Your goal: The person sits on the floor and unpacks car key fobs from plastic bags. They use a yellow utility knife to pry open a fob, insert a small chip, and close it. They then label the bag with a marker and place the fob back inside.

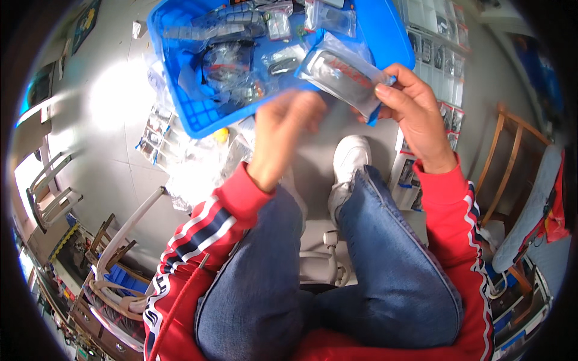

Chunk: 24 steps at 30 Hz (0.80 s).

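My right hand point(415, 108) pinches the end of a clear plastic bag point(343, 75) with blue edges and red print. Something flat and dark lies inside the bag; its kind is unclear. Left of it, apart from the bag, is my left hand point(286, 129), its fingers curled and smeared by motion, so I cannot tell whether they grip anything. Beyond both hands stands a blue plastic basket point(192, 123) holding several small clear bags of dark parts. The held bag overlaps the basket's near right side in the view.
White compartment trays point(436, 69) with packaged items run along the right of the basket. Loose clear plastic wrapping point(201, 165) and more packages lie at its near left. A wooden chair point(512, 150) stands at the right. My white shoe point(351, 156) rests on the grey floor point(135, 174).
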{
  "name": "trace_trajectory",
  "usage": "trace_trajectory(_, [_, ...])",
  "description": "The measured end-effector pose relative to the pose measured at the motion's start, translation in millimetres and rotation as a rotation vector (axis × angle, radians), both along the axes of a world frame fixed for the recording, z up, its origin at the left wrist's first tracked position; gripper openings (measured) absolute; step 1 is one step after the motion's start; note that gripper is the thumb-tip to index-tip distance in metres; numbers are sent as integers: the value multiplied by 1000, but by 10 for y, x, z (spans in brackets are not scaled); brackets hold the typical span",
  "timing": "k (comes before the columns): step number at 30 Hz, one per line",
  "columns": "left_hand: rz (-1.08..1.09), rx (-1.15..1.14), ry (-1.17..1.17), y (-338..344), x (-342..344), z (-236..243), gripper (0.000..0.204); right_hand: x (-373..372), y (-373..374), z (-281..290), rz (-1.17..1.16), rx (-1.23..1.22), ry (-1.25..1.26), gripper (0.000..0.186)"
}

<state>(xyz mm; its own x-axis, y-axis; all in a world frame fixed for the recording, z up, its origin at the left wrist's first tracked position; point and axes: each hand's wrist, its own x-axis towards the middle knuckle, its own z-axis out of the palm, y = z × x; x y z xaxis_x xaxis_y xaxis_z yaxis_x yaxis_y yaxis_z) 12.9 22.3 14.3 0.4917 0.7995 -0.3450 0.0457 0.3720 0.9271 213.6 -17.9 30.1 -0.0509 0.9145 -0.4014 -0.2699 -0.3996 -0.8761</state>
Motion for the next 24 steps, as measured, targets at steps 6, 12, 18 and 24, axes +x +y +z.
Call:
trace_trajectory(6, [105,-185,-190,-232,-238,187,26,-123,-306,137,207,-2,155,17])
trace_trajectory(12, [204,-192,-154,-404,-322,302,25,-323,-418,147,75,-69,281,20])
trace_trajectory(18, [202,-208,-212,-413,-359,244,24,-309,-455,120,7,-134,267,20])
trace_trajectory(24, [109,-338,-243,-409,-365,182,40,-502,-460,76,-17,-109,204,23])
